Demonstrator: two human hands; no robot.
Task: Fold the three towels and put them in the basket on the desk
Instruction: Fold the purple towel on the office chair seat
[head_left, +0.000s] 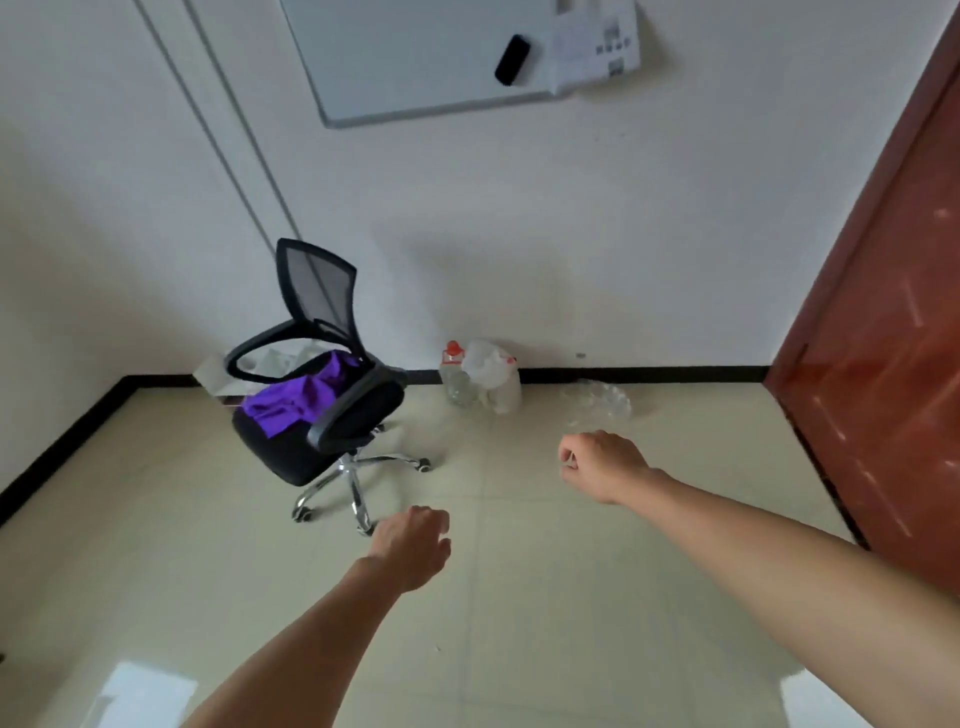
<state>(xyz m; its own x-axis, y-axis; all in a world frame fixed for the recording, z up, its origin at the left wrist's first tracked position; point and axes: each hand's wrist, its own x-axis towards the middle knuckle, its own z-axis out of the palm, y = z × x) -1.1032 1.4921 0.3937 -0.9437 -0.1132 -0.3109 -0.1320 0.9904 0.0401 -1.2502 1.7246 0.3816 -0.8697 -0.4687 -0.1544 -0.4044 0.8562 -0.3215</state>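
A crumpled purple towel (298, 397) lies on the seat of a black mesh office chair (317, 332) at the left, near the wall. My left hand (413, 548) hangs over the tiled floor in front of the chair, fingers loosely curled, holding nothing. Further right and a bit farther out, my right hand (602, 465) is also curled loosely and empty. Both hands are well short of the towel. No basket or desk is in sight, and I see only this one towel.
A clear bottle with a red cap (457, 376) and a white plastic bag (496, 376) stand by the wall. Crumpled clear plastic (597, 402) lies beside them. A brown door (883, 322) fills the right side. A whiteboard (431, 57) hangs above.
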